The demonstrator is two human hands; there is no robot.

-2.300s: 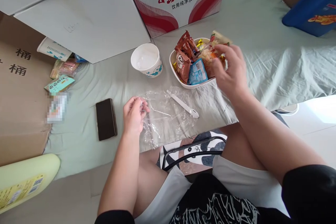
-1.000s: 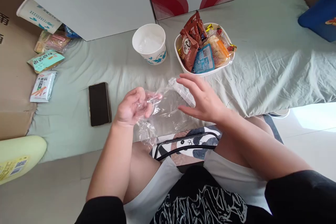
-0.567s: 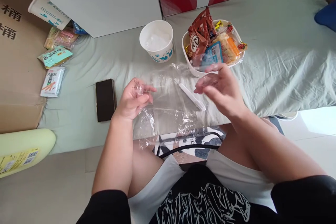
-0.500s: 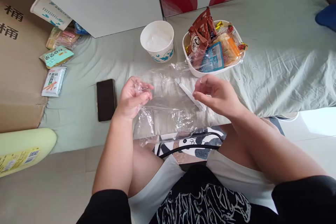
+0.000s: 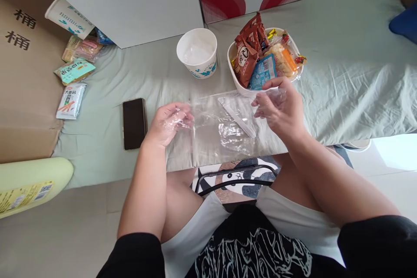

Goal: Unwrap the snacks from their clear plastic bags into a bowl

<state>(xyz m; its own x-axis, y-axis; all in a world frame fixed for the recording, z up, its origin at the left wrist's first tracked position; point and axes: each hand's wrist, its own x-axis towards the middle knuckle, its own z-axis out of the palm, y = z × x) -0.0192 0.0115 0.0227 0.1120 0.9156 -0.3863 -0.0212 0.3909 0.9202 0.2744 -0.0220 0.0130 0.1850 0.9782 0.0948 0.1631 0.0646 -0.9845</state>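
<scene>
A sheet of clear plastic film point(image 5: 208, 132), perhaps a bag, stretches between my two hands above the green cloth. My left hand point(image 5: 172, 122) has its fingers curled on the film's left side, with plastic over the fingertips. At the other side, my right hand point(image 5: 280, 106) pinches the film's upper right part just in front of the snack bowl. A narrow white strip point(image 5: 237, 117) shows through or under the film, nearer to my right hand. I cannot tell whether the film is one layer or two.
Behind the film stand a white paper bucket point(image 5: 197, 53) and a white bowl point(image 5: 239, 84) of wrapped snacks. A phone point(image 5: 134, 123) lies left of my left hand. Snack packets point(image 5: 71, 100) and cardboard boxes point(image 5: 130, 4) line the left and back.
My right hand has moved right and slightly up, taking film with it. My left hand has shifted a little lower, and the film is pulled straighter between them.
</scene>
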